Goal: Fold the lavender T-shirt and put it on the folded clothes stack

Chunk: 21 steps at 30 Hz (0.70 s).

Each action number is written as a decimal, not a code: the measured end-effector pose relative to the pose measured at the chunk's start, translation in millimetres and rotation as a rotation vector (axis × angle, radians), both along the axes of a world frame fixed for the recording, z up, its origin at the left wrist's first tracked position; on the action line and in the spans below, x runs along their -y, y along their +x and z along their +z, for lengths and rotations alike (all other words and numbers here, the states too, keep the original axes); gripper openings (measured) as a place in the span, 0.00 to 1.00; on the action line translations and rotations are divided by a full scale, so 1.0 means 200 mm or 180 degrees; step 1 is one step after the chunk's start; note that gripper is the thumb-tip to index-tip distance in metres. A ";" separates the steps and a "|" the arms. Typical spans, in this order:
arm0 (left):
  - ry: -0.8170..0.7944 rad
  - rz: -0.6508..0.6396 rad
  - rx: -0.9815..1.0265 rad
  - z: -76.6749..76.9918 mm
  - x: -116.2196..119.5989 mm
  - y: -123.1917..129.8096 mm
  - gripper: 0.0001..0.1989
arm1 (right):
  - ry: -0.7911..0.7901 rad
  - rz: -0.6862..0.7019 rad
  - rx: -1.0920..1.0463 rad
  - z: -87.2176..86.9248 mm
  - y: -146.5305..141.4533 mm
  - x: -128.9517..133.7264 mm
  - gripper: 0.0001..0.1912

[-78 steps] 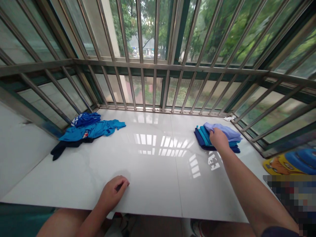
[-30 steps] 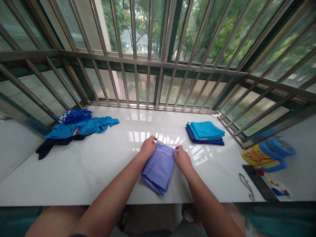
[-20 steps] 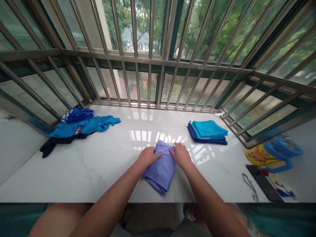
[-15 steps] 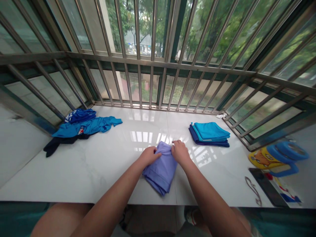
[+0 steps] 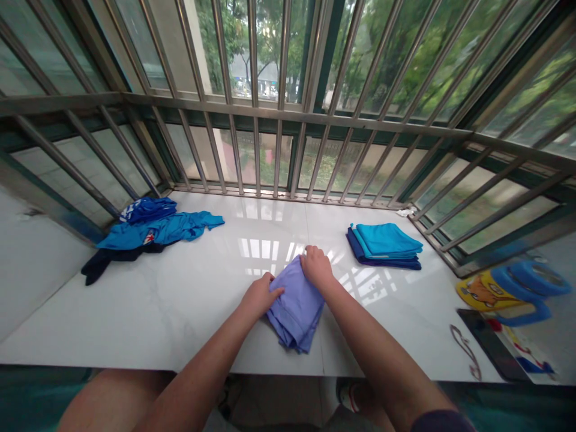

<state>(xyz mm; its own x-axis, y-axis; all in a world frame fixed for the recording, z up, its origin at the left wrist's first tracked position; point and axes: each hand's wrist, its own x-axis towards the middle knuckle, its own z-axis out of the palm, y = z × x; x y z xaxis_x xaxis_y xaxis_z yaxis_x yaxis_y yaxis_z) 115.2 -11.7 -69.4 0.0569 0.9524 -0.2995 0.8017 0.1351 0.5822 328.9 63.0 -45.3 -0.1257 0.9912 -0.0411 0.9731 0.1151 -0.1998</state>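
A folded lavender garment (image 5: 297, 306) lies on the white marbled ledge (image 5: 193, 312) in front of me, its lower end in loose layers. At its left edge, my left hand (image 5: 262, 295) grips the cloth, thumb on top and fingers partly tucked beneath. My right hand (image 5: 317, 265) is closed on the garment's upper right corner. A neat stack of folded clothes (image 5: 387, 241), bright blue over navy, sits to the right of my right hand. Crumpled blue and dark clothes (image 5: 153, 231) lie in a heap at the far left.
Metal window bars (image 5: 279, 111) enclose the ledge at the back and sides. On the right are a yellow and blue bottle (image 5: 508, 288), a dark phone-like slab (image 5: 488, 345) and a thin brown cord (image 5: 465, 351). The ledge's front edge (image 5: 135, 367) runs above my legs.
My left hand has shifted left and down along the garment's edge. My right hand has moved slightly left and up, and the garment's top has turned a little.
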 end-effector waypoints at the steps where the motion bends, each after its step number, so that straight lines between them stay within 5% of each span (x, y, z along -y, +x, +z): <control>1: 0.0037 0.0093 -0.0062 0.00 0.00 -0.01 0.16 | 0.0002 -0.0182 0.0055 0.00 -0.01 0.03 0.22; 5: 0.0091 0.0207 -0.0191 0.01 0.04 -0.04 0.18 | -0.0367 -0.0628 0.0213 0.00 0.04 0.13 0.30; 8: 0.0110 0.0099 0.0033 0.00 0.09 -0.06 0.13 | -0.0678 -0.0606 0.0158 0.02 0.11 0.15 0.26; 12: -0.0425 0.0225 0.0846 0.00 0.15 -0.05 0.12 | -0.0265 -0.0475 0.0198 0.11 0.15 0.20 0.17; 16: -0.1086 0.0586 0.1550 0.03 0.16 -0.04 0.11 | -0.0042 0.0956 -0.0194 0.16 0.10 0.49 0.22; 19: -0.1293 0.0778 0.1695 0.07 0.16 -0.05 0.12 | -0.0059 0.1892 -0.0190 0.09 0.06 0.76 0.34; 21: -0.1395 0.0801 0.1823 0.09 0.16 -0.06 0.13 | 0.0163 0.2121 0.0093 0.01 0.07 0.88 0.22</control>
<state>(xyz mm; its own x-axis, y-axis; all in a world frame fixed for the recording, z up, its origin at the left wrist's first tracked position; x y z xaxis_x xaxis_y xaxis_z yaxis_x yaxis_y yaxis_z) 103.7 -44.7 -52.3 0.1142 0.7581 -0.6421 0.3053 0.5882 0.7489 342.0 -112.3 -42.6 -0.7114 0.7027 -0.0087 0.6954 0.7022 -0.1526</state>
